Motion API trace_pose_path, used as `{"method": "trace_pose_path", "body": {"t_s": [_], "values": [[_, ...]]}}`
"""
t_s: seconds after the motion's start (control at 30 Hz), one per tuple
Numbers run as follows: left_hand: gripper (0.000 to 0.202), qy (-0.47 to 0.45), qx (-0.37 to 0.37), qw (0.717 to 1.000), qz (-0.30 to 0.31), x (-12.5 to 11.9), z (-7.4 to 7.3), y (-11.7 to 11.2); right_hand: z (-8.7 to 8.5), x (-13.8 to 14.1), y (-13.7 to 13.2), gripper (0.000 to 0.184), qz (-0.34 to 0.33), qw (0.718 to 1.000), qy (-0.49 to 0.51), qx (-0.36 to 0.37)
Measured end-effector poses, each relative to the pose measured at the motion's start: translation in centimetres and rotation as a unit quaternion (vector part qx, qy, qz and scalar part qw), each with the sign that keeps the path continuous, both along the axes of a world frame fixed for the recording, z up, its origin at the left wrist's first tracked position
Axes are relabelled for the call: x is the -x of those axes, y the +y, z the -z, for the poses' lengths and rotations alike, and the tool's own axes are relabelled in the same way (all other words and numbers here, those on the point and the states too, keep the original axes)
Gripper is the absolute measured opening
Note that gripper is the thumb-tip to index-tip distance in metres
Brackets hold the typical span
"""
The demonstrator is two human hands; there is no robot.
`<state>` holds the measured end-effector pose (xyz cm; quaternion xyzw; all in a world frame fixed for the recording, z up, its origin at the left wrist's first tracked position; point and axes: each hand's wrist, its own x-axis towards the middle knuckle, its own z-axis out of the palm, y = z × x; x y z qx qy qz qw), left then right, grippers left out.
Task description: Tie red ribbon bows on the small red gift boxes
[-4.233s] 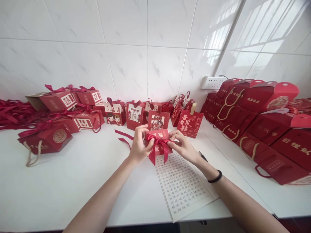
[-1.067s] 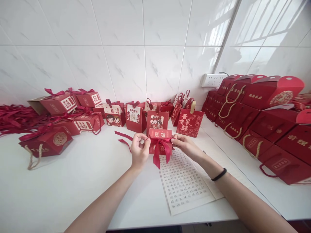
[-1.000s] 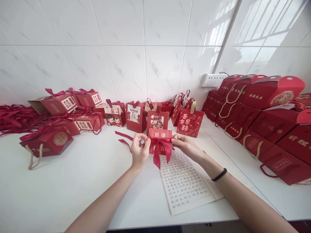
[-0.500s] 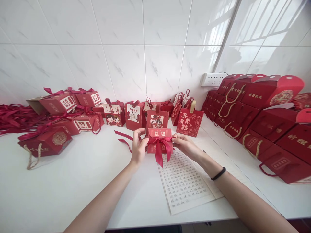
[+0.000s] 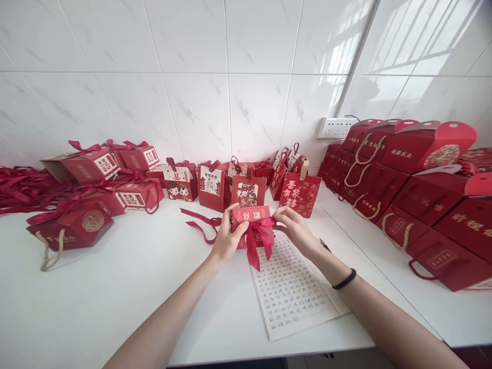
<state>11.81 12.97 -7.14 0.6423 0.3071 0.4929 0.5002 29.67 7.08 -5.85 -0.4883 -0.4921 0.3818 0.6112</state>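
A small red gift box (image 5: 249,218) with gold characters is held between both hands over the white counter (image 5: 115,287). A dark red ribbon bow (image 5: 257,237) is tied across its front, tails hanging down. My left hand (image 5: 226,236) grips the box's left side, thumb on its front near the bow. My right hand (image 5: 294,230) pinches the bow's right loop with its fingertips. A black band circles my right wrist.
A sheet printed with rows of characters (image 5: 292,292) lies under the hands. Loose ribbon (image 5: 202,225) lies just left. Several small red boxes (image 5: 213,184) line the back wall, larger handled boxes (image 5: 423,195) stack at the right, ribbon heaps (image 5: 23,184) at far left.
The box has tilted a little toward me and my left thumb has moved onto its front. My right fingers have shifted to the bow's right loop.
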Motion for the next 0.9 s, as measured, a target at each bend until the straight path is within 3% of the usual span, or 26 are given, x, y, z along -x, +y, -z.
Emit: {"method": "trace_pose_path", "body": {"t_s": [0.07,0.1,0.2,0.27,0.33,0.47,0.6,0.77,0.9], "values": [[0.044,0.009,0.01,1.0,-0.006,0.0,0.0,0.0,-0.4,0.4,-0.8,0.02,0.099,0.988,-0.084,-0.087],[0.045,0.013,0.012,1.0,-0.009,0.0,0.0,0.0,-0.5,0.8,-1.3,0.017,0.125,0.968,-0.157,-0.151],[0.047,0.031,-0.001,0.999,-0.015,0.0,-0.1,0.1,-0.5,2.7,-2.7,0.019,0.097,0.849,-0.409,-0.32],[0.049,0.043,-0.016,0.999,-0.023,0.0,-0.3,0.1,-0.1,4.2,-3.1,0.028,0.077,0.785,-0.504,-0.352],[0.051,0.05,-0.015,0.998,-0.034,0.0,-0.6,0.1,0.5,5.5,-3.1,0.034,0.103,0.754,-0.547,-0.348],[0.059,0.048,0.022,0.997,-0.063,-0.2,-1.3,0.0,1.0,6.4,-2.5,0.032,0.156,0.727,-0.586,-0.322],[0.056,0.052,0.047,0.995,-0.069,-0.3,-1.8,0.1,0.8,6.0,-2.1,0.024,0.131,0.705,-0.654,-0.241],[0.05,0.092,0.019,0.994,-0.049,0.0,-1.9,0.2,1.5,5.7,-1.6,0.017,0.152,0.687,-0.623,-0.342],[0.056,0.086,0.004,0.996,-0.039,0.0,-1.9,0.0,1.7,5.7,-1.5,0.044,0.173,0.689,-0.568,-0.415]]}}
